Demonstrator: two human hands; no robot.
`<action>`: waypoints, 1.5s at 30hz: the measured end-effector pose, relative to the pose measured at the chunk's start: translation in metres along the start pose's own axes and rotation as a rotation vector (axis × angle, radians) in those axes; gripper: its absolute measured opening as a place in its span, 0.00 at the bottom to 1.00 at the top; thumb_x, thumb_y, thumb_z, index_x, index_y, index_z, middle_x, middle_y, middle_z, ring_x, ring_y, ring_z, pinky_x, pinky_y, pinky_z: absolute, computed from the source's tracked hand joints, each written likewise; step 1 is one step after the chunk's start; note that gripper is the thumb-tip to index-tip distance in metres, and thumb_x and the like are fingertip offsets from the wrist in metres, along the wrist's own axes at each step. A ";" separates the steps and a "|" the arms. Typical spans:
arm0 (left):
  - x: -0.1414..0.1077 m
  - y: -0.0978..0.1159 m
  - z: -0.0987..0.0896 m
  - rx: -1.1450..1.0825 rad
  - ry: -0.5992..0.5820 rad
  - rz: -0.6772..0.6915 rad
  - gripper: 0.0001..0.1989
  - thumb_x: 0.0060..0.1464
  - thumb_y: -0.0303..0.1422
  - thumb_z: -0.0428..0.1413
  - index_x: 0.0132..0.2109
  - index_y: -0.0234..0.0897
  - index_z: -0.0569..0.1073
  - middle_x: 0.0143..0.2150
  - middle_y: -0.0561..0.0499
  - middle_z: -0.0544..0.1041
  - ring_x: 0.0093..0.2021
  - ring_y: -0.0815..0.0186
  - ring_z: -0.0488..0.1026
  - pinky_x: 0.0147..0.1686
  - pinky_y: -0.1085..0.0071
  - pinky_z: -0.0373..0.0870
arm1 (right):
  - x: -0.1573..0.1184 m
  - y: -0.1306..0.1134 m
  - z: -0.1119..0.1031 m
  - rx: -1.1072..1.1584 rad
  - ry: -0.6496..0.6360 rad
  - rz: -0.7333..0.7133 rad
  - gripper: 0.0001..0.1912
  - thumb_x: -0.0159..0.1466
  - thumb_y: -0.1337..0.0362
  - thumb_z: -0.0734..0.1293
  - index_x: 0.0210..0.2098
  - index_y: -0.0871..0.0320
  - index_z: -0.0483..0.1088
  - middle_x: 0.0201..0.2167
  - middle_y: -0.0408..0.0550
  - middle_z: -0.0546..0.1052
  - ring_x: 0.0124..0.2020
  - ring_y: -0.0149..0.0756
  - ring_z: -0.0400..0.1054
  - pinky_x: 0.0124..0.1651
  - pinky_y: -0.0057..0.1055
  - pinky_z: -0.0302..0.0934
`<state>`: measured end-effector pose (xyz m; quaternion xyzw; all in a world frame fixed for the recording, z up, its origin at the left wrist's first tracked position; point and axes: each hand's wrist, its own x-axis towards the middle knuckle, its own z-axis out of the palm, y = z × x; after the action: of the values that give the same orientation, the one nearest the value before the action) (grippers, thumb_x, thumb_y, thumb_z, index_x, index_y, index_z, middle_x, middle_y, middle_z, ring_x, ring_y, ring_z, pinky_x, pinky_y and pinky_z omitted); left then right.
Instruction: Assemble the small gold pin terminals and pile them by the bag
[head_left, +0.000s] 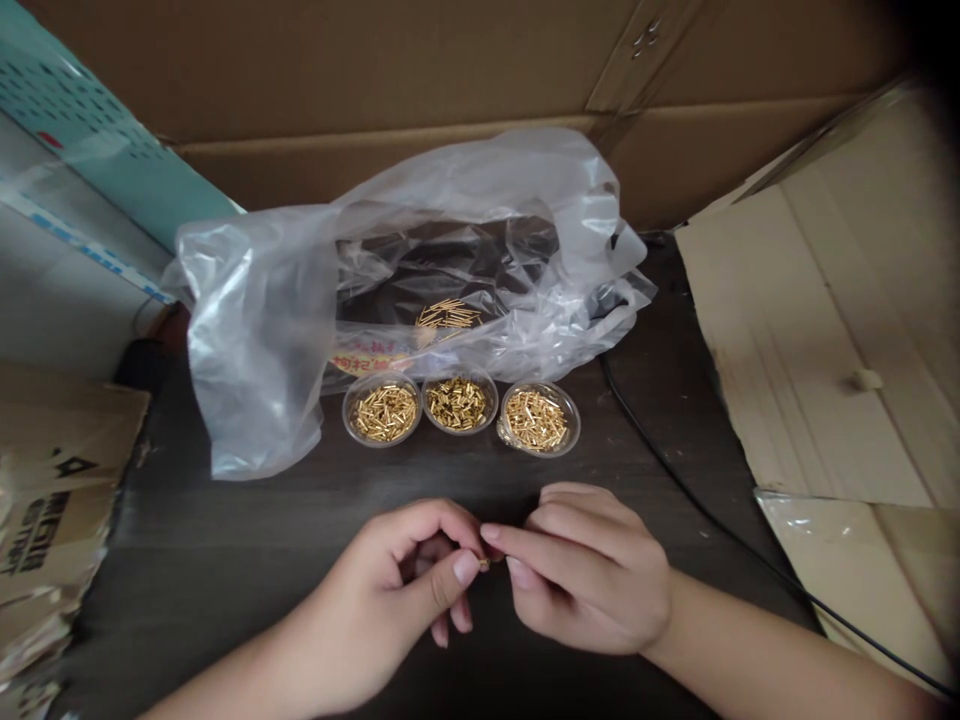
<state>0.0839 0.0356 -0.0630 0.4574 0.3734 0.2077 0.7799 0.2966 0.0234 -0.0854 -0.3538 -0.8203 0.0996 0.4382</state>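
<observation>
A small gold piece (pixel 484 565) shows at the fingertips of my left hand (pixel 409 585), pinched between thumb and forefinger. My right hand (pixel 589 570) meets it from the right, thumb and forefinger closed close to the piece; whatever they hold is too small to make out. Beyond my hands stand three round clear cups in a row: the left cup (pixel 385 412) and the right cup (pixel 535 420) hold light gold pins, and the middle cup (pixel 457 402) holds short, darker brass pieces. Longer gold pins (pixel 448 318) lie in a clear plastic bag (pixel 259 330) behind the cups.
A black cable (pixel 686 492) runs across the dark table (pixel 225 530) on the right. Cardboard (pixel 832 330) borders the right side, a cardboard box (pixel 56 510) stands at the left, and a cardboard wall (pixel 375 70) rises behind the bag.
</observation>
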 end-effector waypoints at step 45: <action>-0.001 0.002 -0.005 0.695 0.041 0.353 0.07 0.68 0.25 0.51 0.41 0.37 0.73 0.35 0.53 0.77 0.35 0.70 0.74 0.36 0.75 0.69 | 0.002 0.000 0.006 0.374 -0.157 0.190 0.06 0.63 0.74 0.62 0.33 0.58 0.64 0.24 0.40 0.67 0.24 0.27 0.60 0.28 0.27 0.56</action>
<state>0.0794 0.0390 -0.0625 0.7472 0.3525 0.2087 0.5234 0.2911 0.0257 -0.0880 -0.3333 -0.7820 0.3182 0.4198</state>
